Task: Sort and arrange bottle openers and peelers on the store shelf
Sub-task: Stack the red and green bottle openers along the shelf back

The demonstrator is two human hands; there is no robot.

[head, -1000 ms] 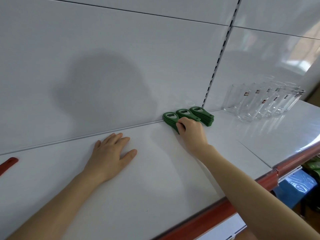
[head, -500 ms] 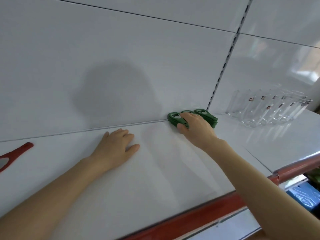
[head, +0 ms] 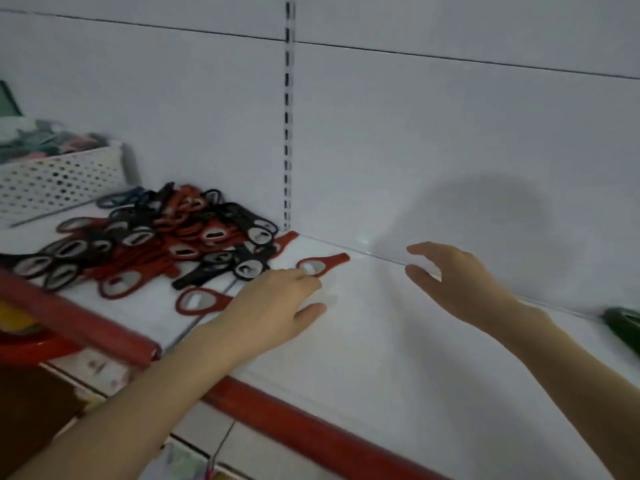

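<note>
A jumbled pile of red and black bottle openers [head: 166,240] lies on the white shelf [head: 398,341] at the left. One red opener [head: 323,264] lies apart, just right of the pile, another [head: 201,300] in front of it. My left hand [head: 273,306] rests palm down on the shelf, its fingertips touching the lone red opener. My right hand [head: 453,282] hovers above the shelf with relaxed, spread fingers and holds nothing. The end of a green opener [head: 623,322] shows at the right edge.
A white perforated basket [head: 59,174] full of mixed items stands at the back left. A red rail [head: 311,431] runs along the shelf's front edge. A slotted upright [head: 288,133] divides the white back panels.
The view has swung left, so the pile of red and black openers has come in. My right hand let go of the green openers and lifted off them. My left hand reached the lone red opener.
</note>
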